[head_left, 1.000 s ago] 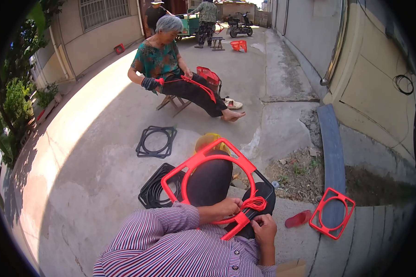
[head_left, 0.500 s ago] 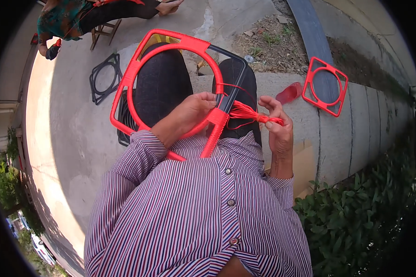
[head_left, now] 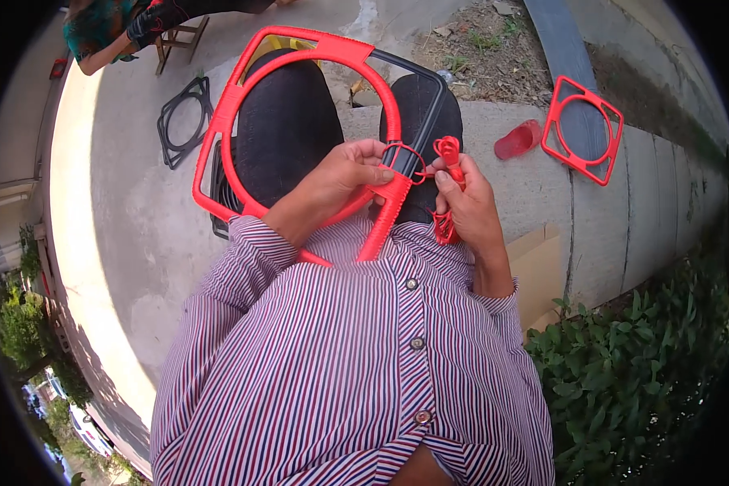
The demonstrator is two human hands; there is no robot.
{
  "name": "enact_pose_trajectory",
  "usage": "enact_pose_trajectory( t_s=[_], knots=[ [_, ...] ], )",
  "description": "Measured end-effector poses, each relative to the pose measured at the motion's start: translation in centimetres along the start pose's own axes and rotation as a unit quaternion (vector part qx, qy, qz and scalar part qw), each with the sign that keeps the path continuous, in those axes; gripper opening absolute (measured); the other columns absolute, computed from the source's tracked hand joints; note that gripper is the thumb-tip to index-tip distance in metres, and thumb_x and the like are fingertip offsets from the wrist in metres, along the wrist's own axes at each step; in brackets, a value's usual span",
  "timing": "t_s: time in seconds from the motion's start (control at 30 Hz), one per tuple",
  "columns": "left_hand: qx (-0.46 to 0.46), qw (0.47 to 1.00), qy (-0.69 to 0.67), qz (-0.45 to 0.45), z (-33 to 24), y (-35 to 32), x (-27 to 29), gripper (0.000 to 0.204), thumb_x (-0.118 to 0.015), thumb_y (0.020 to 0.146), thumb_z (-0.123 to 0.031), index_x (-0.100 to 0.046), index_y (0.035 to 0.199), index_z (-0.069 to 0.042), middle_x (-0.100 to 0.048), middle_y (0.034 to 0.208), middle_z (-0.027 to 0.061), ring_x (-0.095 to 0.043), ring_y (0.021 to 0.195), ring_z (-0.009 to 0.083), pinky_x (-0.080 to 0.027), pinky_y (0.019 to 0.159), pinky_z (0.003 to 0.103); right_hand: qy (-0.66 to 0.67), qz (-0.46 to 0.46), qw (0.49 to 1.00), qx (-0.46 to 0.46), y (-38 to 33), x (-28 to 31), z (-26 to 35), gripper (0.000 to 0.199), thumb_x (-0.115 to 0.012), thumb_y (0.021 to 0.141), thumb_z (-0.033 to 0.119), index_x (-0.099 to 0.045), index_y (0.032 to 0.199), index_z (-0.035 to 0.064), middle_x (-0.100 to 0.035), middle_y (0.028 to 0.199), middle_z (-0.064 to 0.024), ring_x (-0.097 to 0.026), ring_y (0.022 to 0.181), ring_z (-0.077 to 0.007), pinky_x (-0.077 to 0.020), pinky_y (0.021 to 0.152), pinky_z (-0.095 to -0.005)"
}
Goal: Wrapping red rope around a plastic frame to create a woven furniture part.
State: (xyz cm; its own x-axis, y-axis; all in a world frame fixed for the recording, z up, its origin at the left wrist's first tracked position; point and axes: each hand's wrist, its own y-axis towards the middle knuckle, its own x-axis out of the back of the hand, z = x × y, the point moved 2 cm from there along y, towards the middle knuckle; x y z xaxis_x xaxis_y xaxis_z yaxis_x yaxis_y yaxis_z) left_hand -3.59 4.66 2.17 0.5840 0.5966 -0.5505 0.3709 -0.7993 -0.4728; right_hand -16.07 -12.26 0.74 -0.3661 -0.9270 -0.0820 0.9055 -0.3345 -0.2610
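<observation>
Across my lap lies a square frame with a round ring inside it point(head_left: 227, 130). Red cord is wound tightly over most of it, while a black bare stretch point(head_left: 413, 69) shows at the upper right corner. My left hand point(head_left: 340, 178) pinches the frame where ring and side bar meet, thumb on the edge of the red winding. A loose loop of red cord stands around the bar there. Just right of that joint, my right hand point(head_left: 466, 198) is closed on a folded bundle of red cord point(head_left: 449, 150), whose ends stick out above and below the fingers.
A finished-looking red frame point(head_left: 579, 134) and a red slipper point(head_left: 517, 139) lie on the paving at right. Black bare frames point(head_left: 185, 121) are on the ground at left. Cardboard point(head_left: 535, 263) and a leafy bush point(head_left: 624, 381) are at lower right. Another person point(head_left: 105, 36) sits at upper left.
My right hand has drawn in leftward to the frame, now gripping the bundle near its middle. The cord strand has become a small loop around the bar. My left thumb now presses the winding.
</observation>
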Motion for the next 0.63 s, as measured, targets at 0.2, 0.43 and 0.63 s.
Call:
enact_pose_trajectory(
  t_s=[0.2,0.43,0.63],
  knots=[
    [0.018,0.998,0.02,-0.065,0.3,0.0,0.8,0.011,-0.061,0.086,0.0,-0.058,0.097,0.003,-0.066,0.08,0.0112,-0.065,0.061,0.0167,-0.057,0.055,0.027,0.149,-0.005,0.989,-0.006,-0.6,2.5,2.0,0.015,-0.061,0.085,0.005,-0.057,0.099,0.0013,-0.053,0.069,0.0023,-0.045,0.051,-0.0039,-0.0354,0.047,-0.0184],
    [0.011,0.996,0.014,-0.085,0.4,0.2,1.1,0.007,-0.059,0.089,-0.003,-0.059,0.095,0.001,-0.065,0.079,0.0094,-0.064,0.061,0.0165,-0.055,0.054,0.027,0.131,0.0,0.991,-0.019,-1.8,5.9,2.8,0.017,-0.057,0.087,0.001,-0.056,0.104,0.0004,-0.055,0.068,-0.0017,-0.04,0.046,-0.0038,-0.031,0.043,-0.0169],
    [0.0,0.997,-0.055,-0.051,0.5,0.8,2.0,0.044,-0.065,0.087,-0.031,-0.054,0.115,0.0,-0.063,0.102,0.01,-0.058,0.104,0.0175,-0.04,0.101,0.039,0.234,-0.186,0.942,0.152,-3.3,15.5,2.5,0.045,-0.055,0.094,0.021,-0.04,0.131,0.0017,-0.056,0.105,-0.0168,-0.051,0.061,-0.0064,-0.0494,0.053,-0.0193]
  ],
)
